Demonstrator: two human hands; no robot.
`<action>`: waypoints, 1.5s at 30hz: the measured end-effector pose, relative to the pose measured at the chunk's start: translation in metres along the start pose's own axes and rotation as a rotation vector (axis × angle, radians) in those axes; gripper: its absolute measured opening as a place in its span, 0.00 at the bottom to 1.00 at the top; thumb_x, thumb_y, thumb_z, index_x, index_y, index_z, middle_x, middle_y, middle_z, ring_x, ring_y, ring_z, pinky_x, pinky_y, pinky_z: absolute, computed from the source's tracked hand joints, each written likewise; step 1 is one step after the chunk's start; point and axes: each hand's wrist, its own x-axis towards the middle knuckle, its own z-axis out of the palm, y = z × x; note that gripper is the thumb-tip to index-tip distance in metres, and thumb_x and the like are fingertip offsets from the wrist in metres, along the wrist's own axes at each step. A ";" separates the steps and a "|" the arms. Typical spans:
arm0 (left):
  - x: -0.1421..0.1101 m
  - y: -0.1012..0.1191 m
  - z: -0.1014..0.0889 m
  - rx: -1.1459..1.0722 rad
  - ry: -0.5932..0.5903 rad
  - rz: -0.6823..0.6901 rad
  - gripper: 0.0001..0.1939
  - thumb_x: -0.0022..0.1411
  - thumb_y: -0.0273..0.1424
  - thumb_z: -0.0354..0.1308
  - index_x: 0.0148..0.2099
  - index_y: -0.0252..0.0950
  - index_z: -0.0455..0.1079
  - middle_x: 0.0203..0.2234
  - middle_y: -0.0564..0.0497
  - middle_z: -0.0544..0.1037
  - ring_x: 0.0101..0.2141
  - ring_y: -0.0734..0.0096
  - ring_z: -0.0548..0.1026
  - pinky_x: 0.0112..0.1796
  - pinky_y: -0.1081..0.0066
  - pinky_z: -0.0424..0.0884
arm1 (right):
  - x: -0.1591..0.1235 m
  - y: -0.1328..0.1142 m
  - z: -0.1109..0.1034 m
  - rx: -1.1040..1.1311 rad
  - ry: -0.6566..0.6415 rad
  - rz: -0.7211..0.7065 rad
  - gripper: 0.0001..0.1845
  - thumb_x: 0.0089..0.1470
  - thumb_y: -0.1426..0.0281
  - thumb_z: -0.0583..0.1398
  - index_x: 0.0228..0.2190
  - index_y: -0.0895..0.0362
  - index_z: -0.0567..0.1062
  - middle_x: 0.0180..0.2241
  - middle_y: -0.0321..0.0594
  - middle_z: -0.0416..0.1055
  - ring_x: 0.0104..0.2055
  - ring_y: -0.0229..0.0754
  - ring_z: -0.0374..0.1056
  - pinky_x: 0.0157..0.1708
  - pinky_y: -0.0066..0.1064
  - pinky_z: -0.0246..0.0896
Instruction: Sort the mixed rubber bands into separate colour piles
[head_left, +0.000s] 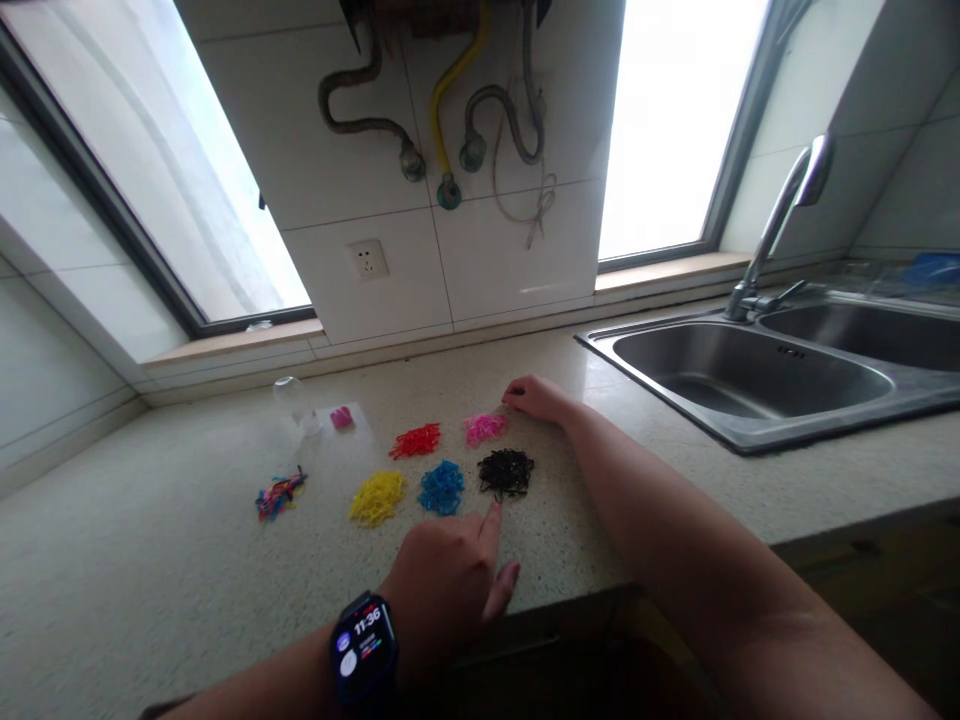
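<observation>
Small rubber bands lie sorted by colour in piles on the counter. My left hand [454,560], with a watch [366,640] on its wrist, has its index finger stretched to the near edge of the black rubber bands [507,471]; its thumb is apart. Beside the pink rubber bands [484,429], my right hand [536,397] has its fingers curled together, and what they hold, if anything, is too small to make out. Blue rubber bands [442,487], yellow rubber bands [377,498] and red rubber bands [416,440] lie further left. A mixed-colour heap [280,494] sits at far left.
A clear plastic container [296,405] and a small pink object [341,417] on a transparent sheet [352,450] are at the back left. To the right, a steel sink [750,375] with a faucet [780,215] is set into the counter [187,520]. The tiled wall stands behind.
</observation>
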 end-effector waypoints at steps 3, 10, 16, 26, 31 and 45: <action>-0.010 -0.001 0.001 -0.017 -0.026 0.052 0.29 0.69 0.41 0.50 0.64 0.27 0.62 0.39 0.40 0.78 0.35 0.59 0.77 0.31 0.65 0.72 | 0.001 0.001 0.001 0.006 -0.003 -0.012 0.14 0.55 0.60 0.59 0.36 0.54 0.83 0.32 0.39 0.80 0.33 0.40 0.72 0.32 0.27 0.60; -0.043 -0.014 0.013 -0.023 0.080 0.327 0.33 0.64 0.38 0.56 0.66 0.29 0.56 0.40 0.44 0.75 0.35 0.60 0.74 0.29 0.63 0.73 | 0.002 0.003 0.002 -0.010 -0.003 -0.029 0.14 0.55 0.60 0.60 0.37 0.53 0.83 0.34 0.40 0.80 0.35 0.41 0.73 0.34 0.28 0.61; -0.044 -0.022 0.024 0.017 0.203 0.435 0.26 0.66 0.28 0.52 0.64 0.26 0.58 0.34 0.46 0.75 0.30 0.64 0.71 0.25 0.65 0.68 | 0.005 0.007 0.004 -0.001 -0.015 -0.048 0.14 0.56 0.61 0.59 0.37 0.53 0.82 0.35 0.40 0.80 0.36 0.42 0.73 0.37 0.29 0.63; -0.046 -0.029 0.016 -0.065 0.247 0.534 0.20 0.69 0.30 0.51 0.61 0.31 0.61 0.31 0.50 0.73 0.27 0.67 0.69 0.20 0.66 0.63 | 0.004 0.007 0.003 0.016 -0.056 -0.064 0.14 0.56 0.61 0.60 0.37 0.54 0.82 0.35 0.42 0.80 0.36 0.43 0.73 0.39 0.32 0.65; -0.047 -0.032 0.011 -0.117 0.241 0.581 0.12 0.71 0.31 0.51 0.54 0.34 0.65 0.29 0.52 0.73 0.27 0.69 0.69 0.19 0.67 0.61 | 0.003 0.005 0.003 0.012 -0.064 -0.083 0.13 0.56 0.62 0.60 0.37 0.55 0.81 0.36 0.42 0.80 0.36 0.43 0.72 0.39 0.33 0.64; -0.053 -0.037 0.009 -0.156 0.241 0.683 0.06 0.69 0.28 0.54 0.37 0.36 0.67 0.25 0.55 0.70 0.27 0.72 0.66 0.21 0.67 0.58 | -0.001 -0.003 0.004 -0.033 -0.105 -0.061 0.14 0.55 0.61 0.61 0.39 0.54 0.80 0.35 0.42 0.78 0.33 0.42 0.70 0.33 0.31 0.62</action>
